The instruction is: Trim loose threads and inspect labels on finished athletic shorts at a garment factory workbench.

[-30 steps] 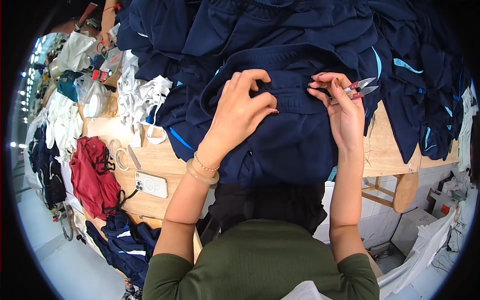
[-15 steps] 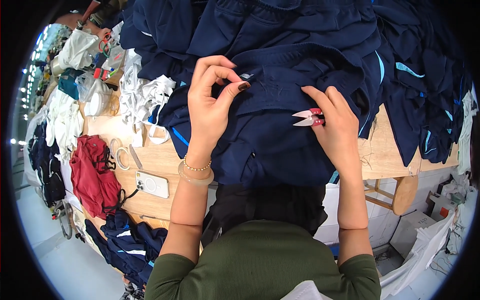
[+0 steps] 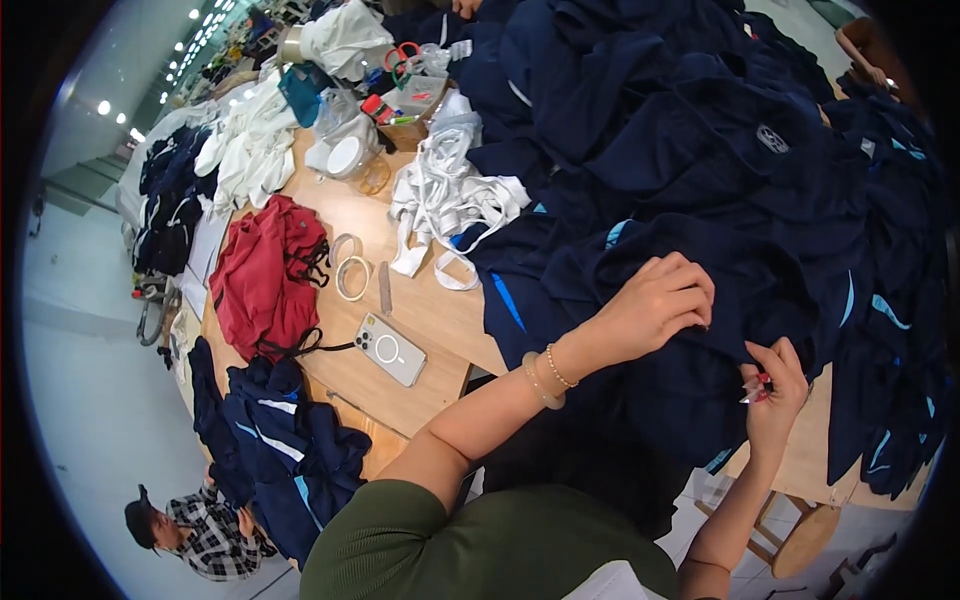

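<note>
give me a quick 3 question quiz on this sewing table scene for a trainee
1. True or false: the left hand is pressed on the navy garment.
2. What does the right hand hold? A) a phone B) small thread snips C) a tape roll
3. Name the flat thing lying on the wooden table between the red garment and the person's left forearm.

Key
1. True: its fingers pinch the dark fabric.
2. B: the snips with red on the handle sit between thumb and fingers.
3. A phone in a clear case, lying back up.
</note>
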Demonstrator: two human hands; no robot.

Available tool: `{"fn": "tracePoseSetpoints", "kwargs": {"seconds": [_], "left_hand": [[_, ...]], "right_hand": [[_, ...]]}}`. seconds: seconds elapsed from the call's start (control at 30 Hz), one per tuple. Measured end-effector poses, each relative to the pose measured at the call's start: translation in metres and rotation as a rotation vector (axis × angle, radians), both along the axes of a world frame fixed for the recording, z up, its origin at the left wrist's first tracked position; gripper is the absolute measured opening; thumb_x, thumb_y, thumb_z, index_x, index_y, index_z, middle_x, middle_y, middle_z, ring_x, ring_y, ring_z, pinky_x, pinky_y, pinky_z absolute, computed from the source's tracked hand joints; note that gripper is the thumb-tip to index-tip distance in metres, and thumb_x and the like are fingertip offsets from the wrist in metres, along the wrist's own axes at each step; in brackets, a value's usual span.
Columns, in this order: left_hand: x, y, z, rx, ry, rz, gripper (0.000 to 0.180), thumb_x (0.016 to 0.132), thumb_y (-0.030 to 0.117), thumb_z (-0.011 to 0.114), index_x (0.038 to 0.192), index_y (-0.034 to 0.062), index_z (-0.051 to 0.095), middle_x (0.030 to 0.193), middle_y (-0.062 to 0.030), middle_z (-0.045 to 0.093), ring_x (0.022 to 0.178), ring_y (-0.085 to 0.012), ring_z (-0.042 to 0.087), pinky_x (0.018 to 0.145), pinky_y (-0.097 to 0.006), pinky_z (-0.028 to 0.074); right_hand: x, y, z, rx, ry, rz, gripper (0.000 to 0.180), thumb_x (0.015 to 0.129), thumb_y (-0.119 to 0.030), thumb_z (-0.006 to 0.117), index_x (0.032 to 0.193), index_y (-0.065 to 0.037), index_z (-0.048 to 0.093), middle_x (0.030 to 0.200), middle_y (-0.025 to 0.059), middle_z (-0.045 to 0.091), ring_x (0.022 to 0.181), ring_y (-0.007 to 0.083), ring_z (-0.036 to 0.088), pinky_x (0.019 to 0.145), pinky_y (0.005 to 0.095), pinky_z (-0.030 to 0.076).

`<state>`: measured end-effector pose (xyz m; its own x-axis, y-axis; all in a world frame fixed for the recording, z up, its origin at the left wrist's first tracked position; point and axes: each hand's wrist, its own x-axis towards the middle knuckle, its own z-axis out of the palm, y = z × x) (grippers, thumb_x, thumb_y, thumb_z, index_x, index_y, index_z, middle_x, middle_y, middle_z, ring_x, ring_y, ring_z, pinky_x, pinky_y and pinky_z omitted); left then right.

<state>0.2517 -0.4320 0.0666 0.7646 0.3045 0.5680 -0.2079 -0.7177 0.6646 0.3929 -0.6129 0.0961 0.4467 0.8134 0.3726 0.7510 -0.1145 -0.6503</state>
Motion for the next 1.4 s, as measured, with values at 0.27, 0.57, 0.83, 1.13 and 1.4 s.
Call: {"fn": "tracePoseSetpoints", "kwargs": {"seconds": [0.27, 0.57, 0.83, 1.13, 1.4], "left_hand": [[0.000, 0.001, 0.002, -0.211, -0.076, 0.010, 0.011, 0.083, -0.006, 0.058, 0.085, 0.0047, 0.055, 0.095, -0.0062, 0.053, 0.088, -0.0240, 0.051, 0.077, -0.031, 0.043], [-0.009, -0.020, 0.006, 0.173, -0.018, 0.066, 0.045, 0.071, 0.024, 0.078, 0.112, 0.0107, 0.064, 0.114, -0.0027, 0.059, 0.111, -0.0255, 0.051, 0.096, -0.040, 0.038], [-0.008, -0.018, -0.010, -0.092, -0.095, 0.101, 0.015, 0.069, 0.012, 0.077, 0.071, 0.0057, 0.063, 0.084, -0.0042, 0.060, 0.083, -0.0205, 0.060, 0.066, -0.032, 0.047], [0.001, -0.008, -0.007, -0.930, -0.223, 0.145, 0.004, 0.086, -0.004, 0.061, 0.088, -0.0004, 0.060, 0.078, -0.0063, 0.064, 0.071, -0.0123, 0.065, 0.065, -0.025, 0.054], [-0.020, 0.006, 0.013, -0.363, -0.053, 0.256, 0.023, 0.084, 0.003, 0.068, 0.107, 0.0055, 0.069, 0.111, -0.0057, 0.059, 0.098, -0.0162, 0.055, 0.082, -0.027, 0.045]], "right_hand": [[0.012, -0.001, -0.011, -0.063, 0.055, 0.023, 0.016, 0.076, 0.004, 0.067, 0.092, 0.005, 0.063, 0.073, 0.0056, 0.035, 0.063, 0.0158, 0.039, 0.055, 0.0270, 0.030], [0.029, -0.009, -0.020, -0.064, 0.219, 0.062, 0.011, 0.084, 0.002, 0.066, 0.092, 0.007, 0.061, 0.079, 0.0004, 0.038, 0.068, 0.0086, 0.037, 0.059, 0.0219, 0.026], [0.028, -0.007, -0.024, -0.039, 0.279, 0.122, 0.008, 0.085, 0.008, 0.062, 0.092, 0.007, 0.060, 0.080, 0.0007, 0.037, 0.069, 0.0081, 0.038, 0.061, 0.0196, 0.030], [0.028, -0.020, -0.016, -0.105, 0.160, 0.014, 0.015, 0.077, -0.002, 0.071, 0.090, 0.003, 0.068, 0.074, 0.0025, 0.045, 0.063, 0.0108, 0.042, 0.056, 0.0230, 0.030], [0.013, 0.002, -0.007, -0.076, 0.223, -0.002, 0.025, 0.067, 0.008, 0.071, 0.091, 0.004, 0.067, 0.070, 0.0082, 0.046, 0.062, 0.0185, 0.049, 0.058, 0.0266, 0.038]]}}
